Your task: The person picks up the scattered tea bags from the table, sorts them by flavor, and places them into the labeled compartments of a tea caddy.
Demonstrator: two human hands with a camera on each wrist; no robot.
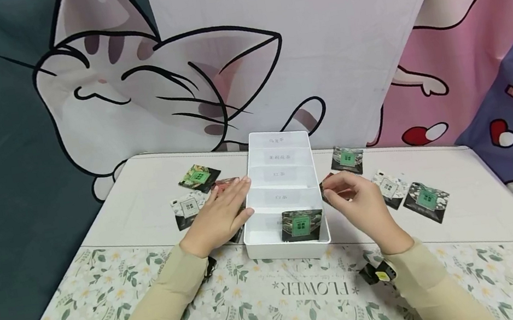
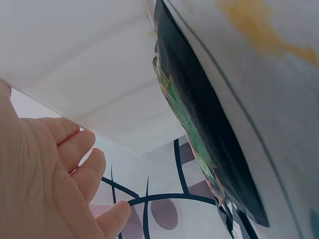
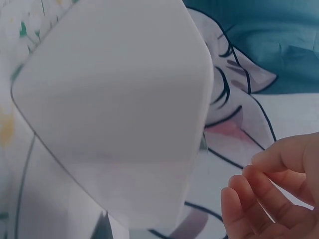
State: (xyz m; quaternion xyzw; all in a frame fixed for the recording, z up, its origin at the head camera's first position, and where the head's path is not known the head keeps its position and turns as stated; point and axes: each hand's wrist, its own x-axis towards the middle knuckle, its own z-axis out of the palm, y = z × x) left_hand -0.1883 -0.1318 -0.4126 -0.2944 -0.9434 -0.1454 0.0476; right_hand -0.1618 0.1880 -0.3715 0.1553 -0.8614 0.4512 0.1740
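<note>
A long white divided box (image 1: 287, 248) has printed labels on its compartments. In its nearest compartment leans a dark tea packet with a green label (image 1: 300, 225). My left hand (image 1: 217, 216) rests against the box's left side, fingers extended; in the left wrist view those fingers (image 2: 82, 154) lie along the box wall. Off the box's right side, my right hand (image 1: 360, 204) hovers by a red tea packet (image 1: 333, 196), which it partly covers. Loosely bent, its fingers (image 3: 259, 194) show nothing between them in the right wrist view.
Left of the box lie a yellow-green packet (image 1: 200, 177), a white packet (image 1: 188, 209) and a red packet (image 1: 223, 185). On the right are a dark packet (image 1: 347, 159), a white packet (image 1: 390, 188) and a floral packet (image 1: 427, 201). A cartoon curtain (image 1: 337, 32) hangs behind the table.
</note>
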